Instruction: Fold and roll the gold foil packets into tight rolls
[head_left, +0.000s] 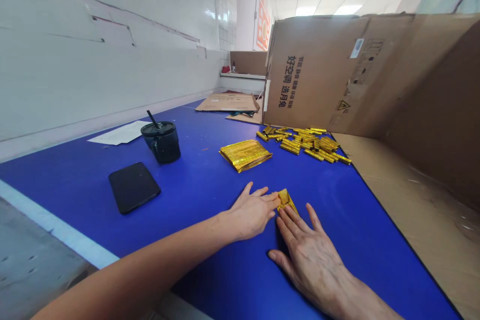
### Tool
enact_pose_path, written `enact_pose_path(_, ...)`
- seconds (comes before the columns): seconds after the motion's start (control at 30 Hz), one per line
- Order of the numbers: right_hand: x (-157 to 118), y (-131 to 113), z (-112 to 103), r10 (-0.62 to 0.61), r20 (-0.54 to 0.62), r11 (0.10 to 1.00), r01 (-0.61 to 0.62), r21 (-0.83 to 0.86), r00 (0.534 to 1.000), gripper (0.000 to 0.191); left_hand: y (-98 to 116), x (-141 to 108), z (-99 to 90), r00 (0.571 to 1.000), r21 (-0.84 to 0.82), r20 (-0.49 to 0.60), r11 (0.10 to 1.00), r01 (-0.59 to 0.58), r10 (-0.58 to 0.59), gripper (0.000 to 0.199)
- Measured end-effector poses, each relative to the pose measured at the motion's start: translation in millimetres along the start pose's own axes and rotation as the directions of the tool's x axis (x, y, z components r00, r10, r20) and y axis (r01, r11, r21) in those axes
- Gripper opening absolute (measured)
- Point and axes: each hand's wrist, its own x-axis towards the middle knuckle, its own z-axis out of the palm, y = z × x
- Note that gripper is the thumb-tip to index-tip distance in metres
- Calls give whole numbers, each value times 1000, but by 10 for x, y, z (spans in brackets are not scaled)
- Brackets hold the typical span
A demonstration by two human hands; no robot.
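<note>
A small sheet of gold foil paper (285,198) lies on the blue table, partly covered by my fingers. My left hand (253,211) reaches in from the left with its fingers spread, the fingertips resting on the sheet's left edge. From the lower right, my right hand (305,245) lies with outstretched fingers on the near edge of the same sheet, thumb apart. Beyond my hands sits a stack of flat gold foil paper (245,154). Farther right is a loose heap of folded gold foil pieces (308,144).
On the left stand a dark lidded mug (167,145) with a straw and a black tablet-like slab (134,187). White paper (119,133) lies by the wall. A large cardboard box (330,70) borders the blue table (202,190) at the back right; flat cardboard (227,102) lies at the far end.
</note>
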Motion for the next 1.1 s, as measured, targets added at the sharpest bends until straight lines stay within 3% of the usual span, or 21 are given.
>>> enact_pose_path(0.27,-10,-55,-129,-27,83,1000,28,-10,996,55,38,-13,18,999,-38,-32,999,23,-24,35)
enact_pose_path(0.53,-27,-130,-201,-116,196,991,102,82,974,60,5,31,-19,1000,-106,22,994,14,-12,36)
enact_pose_path(0.63,-33,-125,-195,-109,188,989,88,116,976,64,38,59,-26,999,-94,-1,994,54,-54,33)
enact_pose_path(0.77,-38,-105,-167,-76,90,987,63,145,993,55,135,77,-20,977,-18,-130,985,170,-171,29)
enact_pose_path(0.87,-35,-42,-150,-57,-12,977,59,204,998,36,186,85,-11,967,-15,-148,979,206,-206,26)
enact_pose_path(1.0,-6,235,-110,29,-211,951,39,306,977,21,155,158,-19,993,-106,-23,988,114,-117,30)
enact_pose_path(1.1,24,519,-37,156,-376,938,-18,346,914,19,100,263,-72,990,-217,144,976,28,4,44)
